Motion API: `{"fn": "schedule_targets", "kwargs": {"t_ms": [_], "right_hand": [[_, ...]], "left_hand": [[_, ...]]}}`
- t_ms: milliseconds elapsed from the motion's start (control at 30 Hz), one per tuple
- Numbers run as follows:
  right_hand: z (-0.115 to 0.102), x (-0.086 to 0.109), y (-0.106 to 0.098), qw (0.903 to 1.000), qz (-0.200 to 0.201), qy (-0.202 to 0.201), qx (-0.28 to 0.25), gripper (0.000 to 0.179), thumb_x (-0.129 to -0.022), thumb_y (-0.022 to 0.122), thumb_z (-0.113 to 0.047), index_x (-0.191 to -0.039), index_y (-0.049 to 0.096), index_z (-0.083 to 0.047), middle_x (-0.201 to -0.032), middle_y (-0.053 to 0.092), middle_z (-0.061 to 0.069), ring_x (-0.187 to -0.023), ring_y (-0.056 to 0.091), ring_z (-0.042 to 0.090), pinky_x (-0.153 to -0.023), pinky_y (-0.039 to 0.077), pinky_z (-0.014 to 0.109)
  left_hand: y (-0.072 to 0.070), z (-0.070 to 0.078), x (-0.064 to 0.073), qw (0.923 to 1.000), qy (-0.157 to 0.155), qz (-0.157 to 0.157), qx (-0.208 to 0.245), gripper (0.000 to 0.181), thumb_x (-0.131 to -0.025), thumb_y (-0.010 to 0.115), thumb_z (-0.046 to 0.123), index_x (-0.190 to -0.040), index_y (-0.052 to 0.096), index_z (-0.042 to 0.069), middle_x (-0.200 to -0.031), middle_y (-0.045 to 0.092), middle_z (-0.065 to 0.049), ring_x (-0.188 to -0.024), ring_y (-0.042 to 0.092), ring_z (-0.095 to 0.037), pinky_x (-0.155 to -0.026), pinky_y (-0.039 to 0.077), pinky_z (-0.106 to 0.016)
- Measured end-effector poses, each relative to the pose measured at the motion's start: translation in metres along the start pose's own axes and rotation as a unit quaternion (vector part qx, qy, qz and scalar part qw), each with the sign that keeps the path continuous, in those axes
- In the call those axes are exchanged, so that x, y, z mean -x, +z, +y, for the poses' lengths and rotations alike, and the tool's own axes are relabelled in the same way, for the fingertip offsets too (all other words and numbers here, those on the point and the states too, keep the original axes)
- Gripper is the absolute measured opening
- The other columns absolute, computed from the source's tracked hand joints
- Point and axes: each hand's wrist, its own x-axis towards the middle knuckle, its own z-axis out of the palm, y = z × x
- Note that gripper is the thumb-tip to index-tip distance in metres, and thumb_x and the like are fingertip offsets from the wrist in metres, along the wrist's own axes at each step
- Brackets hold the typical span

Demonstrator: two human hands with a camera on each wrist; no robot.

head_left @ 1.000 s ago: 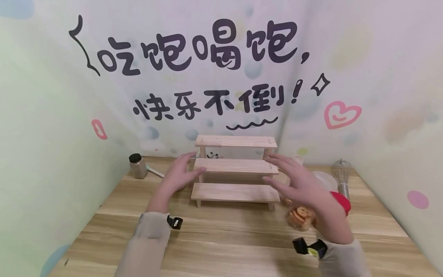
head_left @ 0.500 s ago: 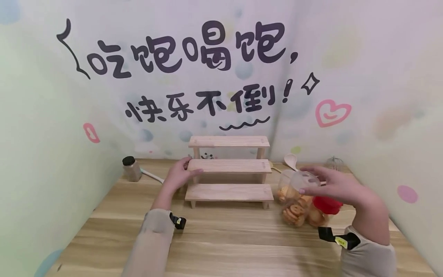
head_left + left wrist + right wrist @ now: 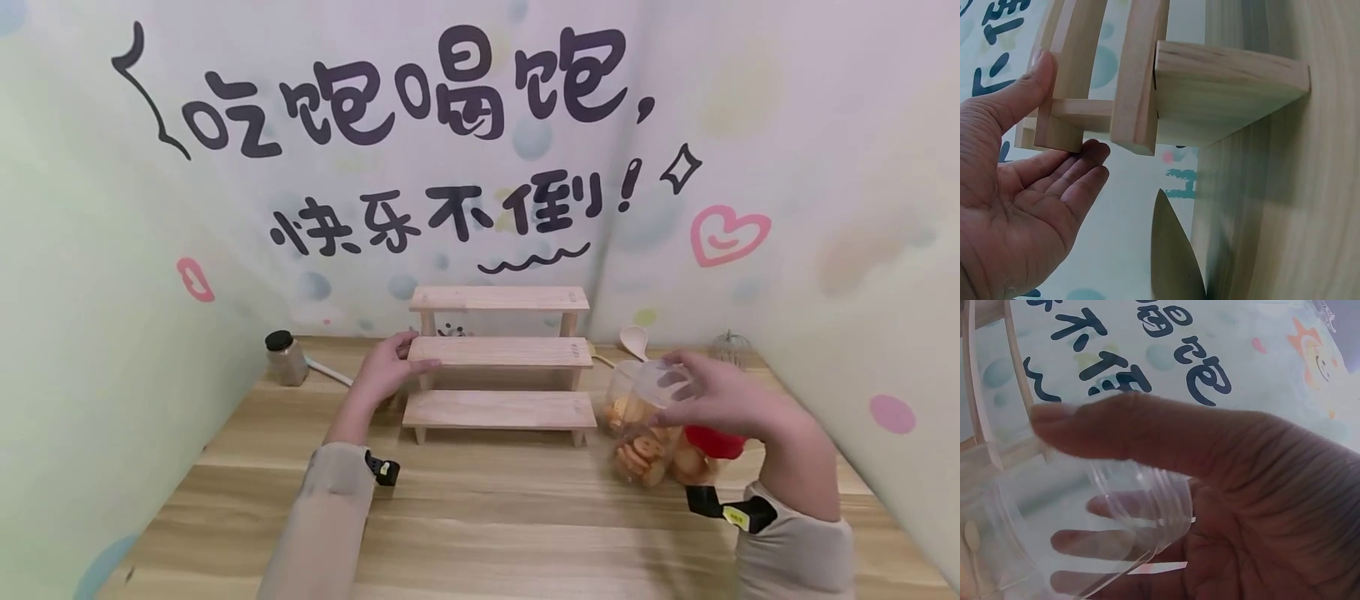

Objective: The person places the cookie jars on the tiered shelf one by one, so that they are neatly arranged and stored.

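Note:
A three-tier wooden stand point(image 3: 487, 408) stands mid-table against the back wall. My left hand point(image 3: 386, 367) grips the left end of its middle tier; in the left wrist view the thumb lies on one face of the board and the fingers on the other. My right hand point(image 3: 723, 396) holds a clear plastic jar point(image 3: 1141, 487) near its neck, thumb on the near side, the other fingers seen through the wall. Around that hand stand clear jars of biscuits point(image 3: 641, 454), one with a red lid point(image 3: 716, 442).
A black-capped shaker point(image 3: 287, 358) stands at the back left beside a pale handle point(image 3: 330, 372). A pointed metal blade point(image 3: 1175, 256) shows below the stand's end. Behind the jars are a pale spoon point(image 3: 634, 342) and a wire whisk point(image 3: 731, 347).
Both hands were spread around the stand a second ago. The left has closed on the middle tier; the right has moved right to the clear jar and stayed there.

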Motion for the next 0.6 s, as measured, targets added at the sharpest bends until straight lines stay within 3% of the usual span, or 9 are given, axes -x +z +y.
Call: {"fn": "schedule_targets", "kwargs": {"t_ms": [100,267,400,600], "right_hand": [[-0.005,0.003,-0.004,0.9984,0.042,0.001,0.039,0.080,-0.078,0.083,-0.053,-0.135,0.051,-0.006,-0.114,0.067,0.011,-0.101,0.064,0.029,-0.078,0.057,0.042],[-0.011,0.008,-0.009,0.9940,0.095,-0.013,0.052,0.077,-0.077,0.083,-0.055,-0.133,0.053,-0.011,-0.101,0.066,0.008,-0.090,0.061,0.026,-0.070,0.054,0.037],[-0.016,0.010,-0.010,0.9915,0.119,-0.030,0.044,0.078,-0.079,0.083,-0.051,-0.137,0.051,-0.012,-0.098,0.064,0.010,-0.089,0.059,0.027,-0.070,0.052,0.038],[-0.023,0.008,-0.009,0.9862,0.157,-0.051,0.015,0.078,-0.080,0.085,-0.045,-0.142,0.048,-0.017,-0.107,0.063,0.014,-0.089,0.059,0.029,-0.066,0.054,0.034]], "left_hand": [[-0.002,0.000,-0.002,1.0000,0.007,0.000,-0.003,0.098,-0.078,0.086,0.044,-0.153,0.039,0.002,-0.146,0.052,-0.021,-0.132,0.053,-0.035,-0.112,0.042,-0.047],[-0.002,-0.003,-0.002,0.9999,0.010,0.002,-0.001,0.096,-0.077,0.087,0.046,-0.151,0.042,0.003,-0.143,0.055,-0.019,-0.130,0.055,-0.033,-0.111,0.043,-0.046],[-0.001,-0.006,-0.001,0.9998,0.015,0.008,0.003,0.093,-0.077,0.087,0.044,-0.149,0.045,0.004,-0.141,0.057,-0.018,-0.129,0.056,-0.032,-0.110,0.044,-0.045],[-0.001,-0.007,-0.001,0.9997,0.020,0.011,0.000,0.093,-0.077,0.087,0.045,-0.150,0.044,0.004,-0.142,0.056,-0.018,-0.129,0.055,-0.031,-0.109,0.045,-0.045]]}}
